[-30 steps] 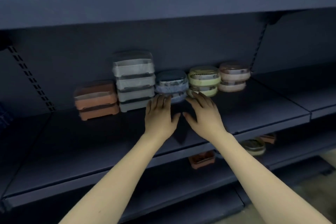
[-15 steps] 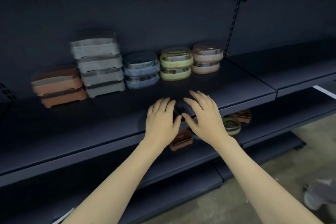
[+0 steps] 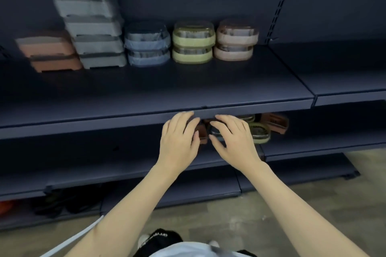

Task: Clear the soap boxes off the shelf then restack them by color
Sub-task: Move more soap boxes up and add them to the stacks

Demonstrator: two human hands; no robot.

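Both hands are out in front, side by side, just below the front lip of the dark blue metal shelf (image 3: 146, 94). The left hand (image 3: 179, 137) has its fingers spread and only lightly bent, holding nothing; its fingertips sit at the shelf edge. The right hand (image 3: 231, 140) matches it, fingers loose and empty, hovering over the boxes on the lower shelf (image 3: 313, 144).

Up on the main shelf, five stacks stand in a row against the back panel: two orange rectangular soap boxes (image 3: 50, 52) at far left, touching a taller leaning pile of four grey rectangular boxes (image 3: 94, 31), then two blue rounded boxes (image 3: 147, 46), two yellow-green rounded boxes (image 3: 193, 43) and two pink rounded boxes (image 3: 236, 40).

Down below, partly hidden by the shelf lip and the hands, lies a loose cluster: a brown box (image 3: 202, 133) between the thumbs, a yellow-green box (image 3: 261, 131) just right of the right hand, and an orange box (image 3: 276, 123) behind it. A slotted upright (image 3: 279, 2) rises right of the pink stack. Beige floor (image 3: 229, 215) runs below.
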